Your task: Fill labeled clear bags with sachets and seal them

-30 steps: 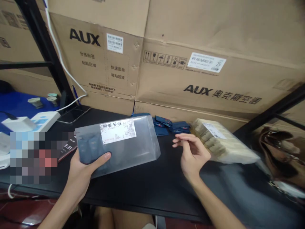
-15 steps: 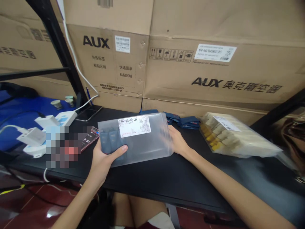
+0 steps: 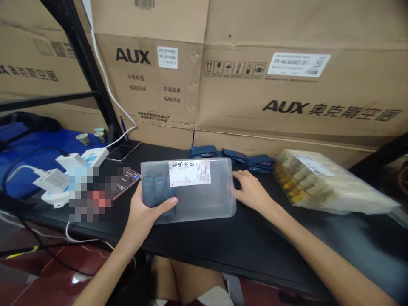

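My left hand (image 3: 148, 208) is closed round the left end of a frosted plastic bag (image 3: 204, 202), with the thumb across its front. A white label (image 3: 189, 173) with dark Chinese characters is on the bag's upper face. Through the plastic, several dark blue packets (image 3: 159, 187) show side by side at the left end; the right part looks unfilled. At the bag's right end is my right hand (image 3: 251, 191), its thumb and forefinger apart beside the bag's edge. Its other fingertips are partly hidden. Behind the bag lie small stacks of dark blue packets (image 3: 259, 163).
A filled clear bag with pale and yellow contents (image 3: 338, 187) lies at the right. To the left are a power strip (image 3: 95, 158) with chargers, a lit phone (image 3: 126, 185) and another dark phone (image 3: 124, 151). Cardboard (image 3: 236, 97) stands along the back of the black table (image 3: 204, 246).
My right hand has drawn slightly away from the bag's right end, and its fingers show more clearly. The view has shifted a little; my left hand keeps its hold on the bag.
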Motion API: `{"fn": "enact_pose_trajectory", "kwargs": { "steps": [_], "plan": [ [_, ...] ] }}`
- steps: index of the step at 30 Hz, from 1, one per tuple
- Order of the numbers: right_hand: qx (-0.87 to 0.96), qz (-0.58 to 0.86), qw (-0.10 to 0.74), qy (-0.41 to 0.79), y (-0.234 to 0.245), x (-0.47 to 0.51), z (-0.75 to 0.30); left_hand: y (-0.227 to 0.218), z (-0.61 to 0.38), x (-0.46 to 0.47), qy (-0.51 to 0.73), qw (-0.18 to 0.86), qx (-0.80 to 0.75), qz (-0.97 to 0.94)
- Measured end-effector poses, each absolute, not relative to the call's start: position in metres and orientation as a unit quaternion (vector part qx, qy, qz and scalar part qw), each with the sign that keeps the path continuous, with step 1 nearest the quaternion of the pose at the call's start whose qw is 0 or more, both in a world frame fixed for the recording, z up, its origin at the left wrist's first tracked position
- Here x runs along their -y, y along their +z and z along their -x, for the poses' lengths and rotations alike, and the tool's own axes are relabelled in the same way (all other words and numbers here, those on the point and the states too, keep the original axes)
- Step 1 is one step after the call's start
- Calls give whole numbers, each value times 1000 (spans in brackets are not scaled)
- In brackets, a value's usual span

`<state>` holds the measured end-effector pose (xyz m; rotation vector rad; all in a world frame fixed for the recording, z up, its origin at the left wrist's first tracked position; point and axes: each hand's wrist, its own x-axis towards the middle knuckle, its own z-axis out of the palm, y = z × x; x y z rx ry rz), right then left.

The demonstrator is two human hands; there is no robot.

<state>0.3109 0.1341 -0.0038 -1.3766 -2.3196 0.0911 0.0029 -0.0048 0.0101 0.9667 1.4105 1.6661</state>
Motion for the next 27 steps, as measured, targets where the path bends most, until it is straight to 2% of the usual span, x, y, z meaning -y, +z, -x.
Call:
{"fn": "enact_pose_trajectory", "kwargs": {
  "steps": [2,6,8,10,13,20,27],
  "plan": [
    [812,513,260,95,1,-136,-312,11,-4,5,647,369,-549,-379],
    [675,479,489,277,13,-132,-307,9,-1,4,648,376,-542,-381],
    [592,421,569,386,21,-127,-302,8,1,3,649,381,-536,-383],
    [549,368,580,476,28,-119,-297,7,2,2,650,390,-532,-378],
    [538,322,568,533,34,-110,-290,4,3,2,658,401,-527,-359],
    [580,308,549,517,36,-100,-290,1,6,1,659,420,-527,-335],
    [519,294,604,529,46,-92,-287,-2,9,-1,673,417,-519,-322]
  ]
}}
